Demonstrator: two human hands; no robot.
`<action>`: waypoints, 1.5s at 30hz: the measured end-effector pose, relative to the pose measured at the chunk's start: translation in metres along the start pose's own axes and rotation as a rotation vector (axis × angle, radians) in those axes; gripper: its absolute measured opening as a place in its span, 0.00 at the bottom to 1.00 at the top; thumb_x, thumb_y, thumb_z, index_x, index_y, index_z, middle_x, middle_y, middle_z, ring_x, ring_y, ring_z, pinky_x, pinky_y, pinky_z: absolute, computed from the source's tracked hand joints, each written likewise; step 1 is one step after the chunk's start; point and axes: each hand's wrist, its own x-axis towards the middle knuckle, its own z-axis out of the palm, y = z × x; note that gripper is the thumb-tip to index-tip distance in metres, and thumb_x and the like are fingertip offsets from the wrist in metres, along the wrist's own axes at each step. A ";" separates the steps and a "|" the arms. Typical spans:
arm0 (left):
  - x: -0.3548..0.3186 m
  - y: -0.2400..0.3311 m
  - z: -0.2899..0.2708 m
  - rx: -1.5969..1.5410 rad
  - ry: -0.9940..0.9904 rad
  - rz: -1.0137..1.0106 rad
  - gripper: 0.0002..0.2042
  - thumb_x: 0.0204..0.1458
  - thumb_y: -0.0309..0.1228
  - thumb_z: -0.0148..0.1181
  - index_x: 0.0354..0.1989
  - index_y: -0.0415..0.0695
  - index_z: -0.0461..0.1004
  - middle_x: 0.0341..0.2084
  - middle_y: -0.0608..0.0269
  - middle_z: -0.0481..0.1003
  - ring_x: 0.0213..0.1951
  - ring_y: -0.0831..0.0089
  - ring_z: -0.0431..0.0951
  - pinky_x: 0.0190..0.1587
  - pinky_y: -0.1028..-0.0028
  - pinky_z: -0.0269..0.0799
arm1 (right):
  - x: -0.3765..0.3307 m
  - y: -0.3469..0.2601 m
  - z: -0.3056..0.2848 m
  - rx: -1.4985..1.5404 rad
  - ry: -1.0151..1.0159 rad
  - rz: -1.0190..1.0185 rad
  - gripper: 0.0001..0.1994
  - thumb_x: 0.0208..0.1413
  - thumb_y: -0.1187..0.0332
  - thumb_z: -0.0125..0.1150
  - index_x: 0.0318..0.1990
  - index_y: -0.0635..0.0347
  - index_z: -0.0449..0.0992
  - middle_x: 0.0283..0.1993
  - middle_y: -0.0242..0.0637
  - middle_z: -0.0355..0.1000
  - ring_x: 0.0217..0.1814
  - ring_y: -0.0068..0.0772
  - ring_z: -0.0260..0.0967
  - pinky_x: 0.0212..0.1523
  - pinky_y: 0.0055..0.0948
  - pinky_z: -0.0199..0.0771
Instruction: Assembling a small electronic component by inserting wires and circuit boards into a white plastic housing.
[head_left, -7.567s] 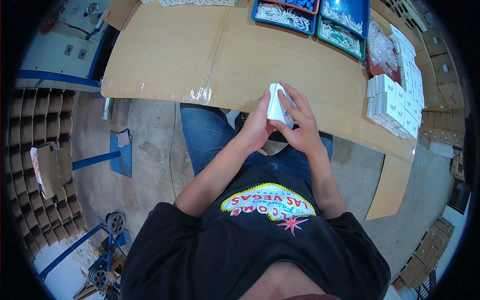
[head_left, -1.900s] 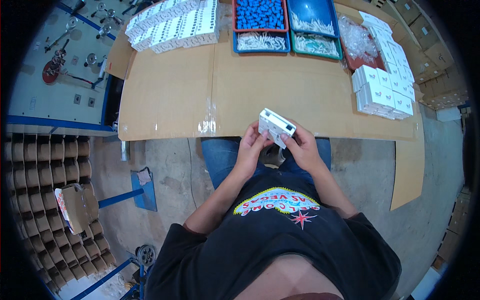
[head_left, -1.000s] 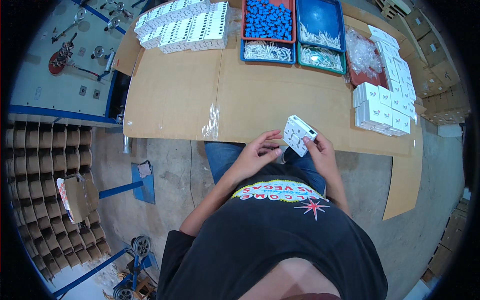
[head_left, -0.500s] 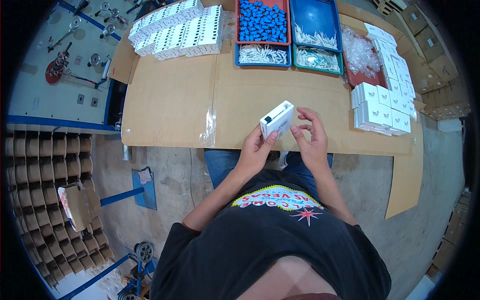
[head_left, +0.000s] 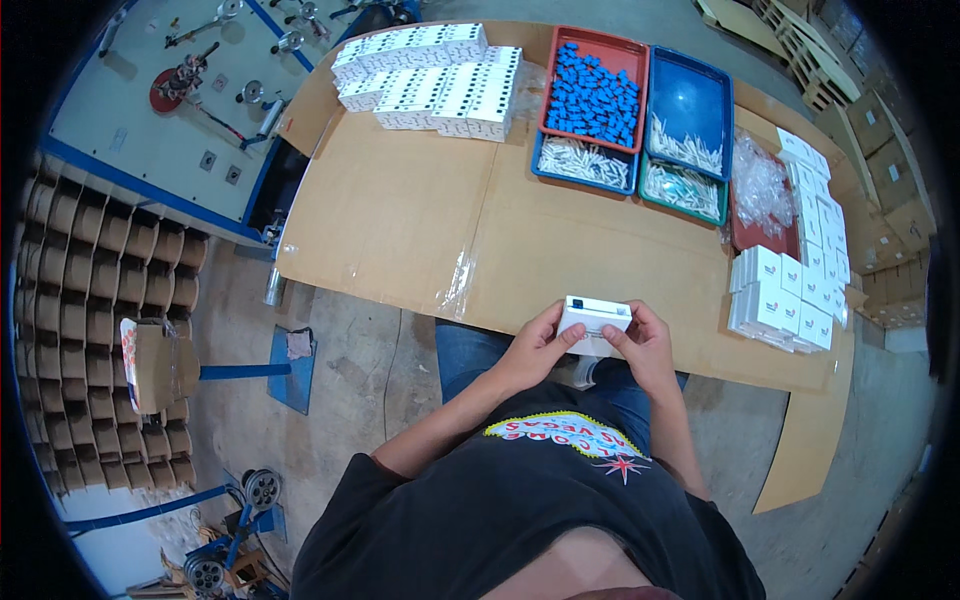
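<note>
Close to my body, at the near edge of the cardboard-covered table, a small white box (head_left: pixel 597 313) is held between both hands. My left hand (head_left: pixel 541 346) grips its left side, the thumb across the near face. On the other side my right hand (head_left: pixel 645 345) closes round it, thumb also on the near face. A small dark blue patch shows at the left end of the box's upper side. The undersides of the fingers are hidden behind the box.
Rows of white boxes (head_left: pixel 455 95) stand at the back left. A red tray (head_left: pixel 640 62) of blue pieces and blue (head_left: pixel 690 65) and green (head_left: pixel 722 205) trays of white sticks lie farther back. More white boxes (head_left: pixel 775 300) and clear plastic bags (head_left: pixel 762 185) are at the right.
My right hand has come onto the white box, which only my left hand held before. The box has turned and come lower, nearer my body. The whole view has tilted.
</note>
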 end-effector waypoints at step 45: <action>0.007 0.009 -0.022 0.173 0.031 0.072 0.14 0.62 0.28 0.63 0.55 0.39 0.74 0.43 0.63 0.80 0.47 0.78 0.77 0.51 0.74 0.73 | 0.007 -0.016 0.012 -0.106 -0.090 -0.070 0.21 0.57 0.72 0.71 0.58 0.62 0.77 0.56 0.36 0.78 0.59 0.28 0.73 0.62 0.32 0.71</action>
